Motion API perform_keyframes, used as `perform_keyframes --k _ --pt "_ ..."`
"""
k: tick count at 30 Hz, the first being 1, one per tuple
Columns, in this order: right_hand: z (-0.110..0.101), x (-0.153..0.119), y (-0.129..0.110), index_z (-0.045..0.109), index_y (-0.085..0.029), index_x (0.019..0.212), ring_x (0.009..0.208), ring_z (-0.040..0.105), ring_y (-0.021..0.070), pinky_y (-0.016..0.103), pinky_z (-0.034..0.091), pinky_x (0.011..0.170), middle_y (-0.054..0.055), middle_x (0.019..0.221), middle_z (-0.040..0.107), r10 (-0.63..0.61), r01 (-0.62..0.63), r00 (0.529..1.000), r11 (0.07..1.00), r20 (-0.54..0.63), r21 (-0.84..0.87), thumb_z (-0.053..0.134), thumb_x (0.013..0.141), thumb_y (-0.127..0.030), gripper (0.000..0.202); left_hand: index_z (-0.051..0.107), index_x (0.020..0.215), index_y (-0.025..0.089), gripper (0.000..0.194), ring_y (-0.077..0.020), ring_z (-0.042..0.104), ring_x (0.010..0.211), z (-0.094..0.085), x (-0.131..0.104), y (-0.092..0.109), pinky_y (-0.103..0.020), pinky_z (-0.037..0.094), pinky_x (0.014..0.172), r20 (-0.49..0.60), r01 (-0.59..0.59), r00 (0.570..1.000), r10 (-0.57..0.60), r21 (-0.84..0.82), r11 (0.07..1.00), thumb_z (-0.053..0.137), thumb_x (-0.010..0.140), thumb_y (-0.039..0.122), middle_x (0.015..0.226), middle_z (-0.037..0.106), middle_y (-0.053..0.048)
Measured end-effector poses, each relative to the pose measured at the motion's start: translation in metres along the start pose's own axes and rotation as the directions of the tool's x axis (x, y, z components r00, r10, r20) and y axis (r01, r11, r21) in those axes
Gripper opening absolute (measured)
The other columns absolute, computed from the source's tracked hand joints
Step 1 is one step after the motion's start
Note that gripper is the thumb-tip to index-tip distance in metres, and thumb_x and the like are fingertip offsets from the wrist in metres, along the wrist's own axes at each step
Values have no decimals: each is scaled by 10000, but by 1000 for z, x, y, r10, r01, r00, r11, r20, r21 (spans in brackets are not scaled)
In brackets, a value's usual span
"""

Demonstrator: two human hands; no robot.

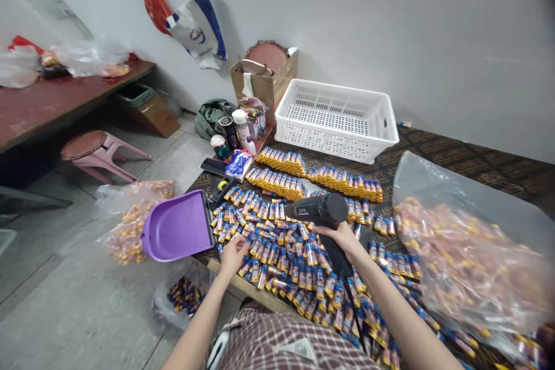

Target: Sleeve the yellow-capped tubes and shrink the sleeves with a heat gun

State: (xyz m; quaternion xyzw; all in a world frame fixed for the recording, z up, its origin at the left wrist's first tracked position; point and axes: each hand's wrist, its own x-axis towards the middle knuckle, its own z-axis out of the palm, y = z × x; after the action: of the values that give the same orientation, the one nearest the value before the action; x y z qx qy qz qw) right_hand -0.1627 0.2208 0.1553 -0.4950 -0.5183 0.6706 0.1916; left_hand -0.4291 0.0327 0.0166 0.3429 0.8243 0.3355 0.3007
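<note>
Many small tubes (pixel 281 254) with blue and yellow ends and printed labels cover the table, loosely spread near the front edge. Behind them, similar tubes (pixel 277 182) are stacked in neat rows. My right hand (pixel 340 238) is closed round the handle of a black hair dryer (pixel 318 210), whose nozzle points left above the tubes. My left hand (pixel 235 251) is at the left front of the spread, its fingers bent in among the tubes; what they hold, if anything, is too small to make out.
A purple dustpan (pixel 180 226) juts past the table's left edge. A white basket (pixel 338 121) stands at the back, a large plastic bag of tubes (pixel 468 260) at the right. Bottles (pixel 240 123) and a cardboard box (pixel 277 81) stand at the back left.
</note>
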Motion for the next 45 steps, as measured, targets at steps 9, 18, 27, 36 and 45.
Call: perform_keyframes --k 9,18,27,36,45 --pt "72 33 -15 616 -148 806 469 559 152 265 440 466 -2 591 615 8 -2 991 999 131 -44 727 596 -326 297 622 798 166 219 -155 631 640 -32 24 -18 -266 502 641 31 30 999 -29 -42 999 520 703 335 713 676 -30" --pt "112 52 -31 605 -160 721 562 547 152 275 456 557 8 650 622 -176 178 984 982 34 -56 722 583 -305 233 629 848 155 256 -166 642 685 -47 48 -16 -280 499 666 38 4 999 -2 -46 999 502 735 346 769 691 -55" --pt "110 101 -112 614 -136 720 448 539 142 239 419 437 -6 495 586 -195 213 973 966 123 -148 700 606 -323 235 625 846 155 249 -175 643 691 -40 56 -17 -295 502 673 61 15 998 -11 -67 998 507 739 347 766 686 -63" --pt "98 131 -152 652 -112 679 417 518 109 220 418 412 16 538 622 -88 145 967 962 239 -233 735 561 -289 228 621 809 174 252 -177 644 682 -47 55 -24 -297 519 669 0 22 1000 -22 -107 994 518 716 384 778 695 -59" --pt "0 82 -139 683 -109 800 510 589 155 250 444 474 77 709 698 -43 70 994 954 98 -291 719 634 -352 297 617 803 175 229 -184 654 669 -48 93 -19 -303 519 663 22 -9 1000 11 -86 996 517 689 346 741 693 -49"
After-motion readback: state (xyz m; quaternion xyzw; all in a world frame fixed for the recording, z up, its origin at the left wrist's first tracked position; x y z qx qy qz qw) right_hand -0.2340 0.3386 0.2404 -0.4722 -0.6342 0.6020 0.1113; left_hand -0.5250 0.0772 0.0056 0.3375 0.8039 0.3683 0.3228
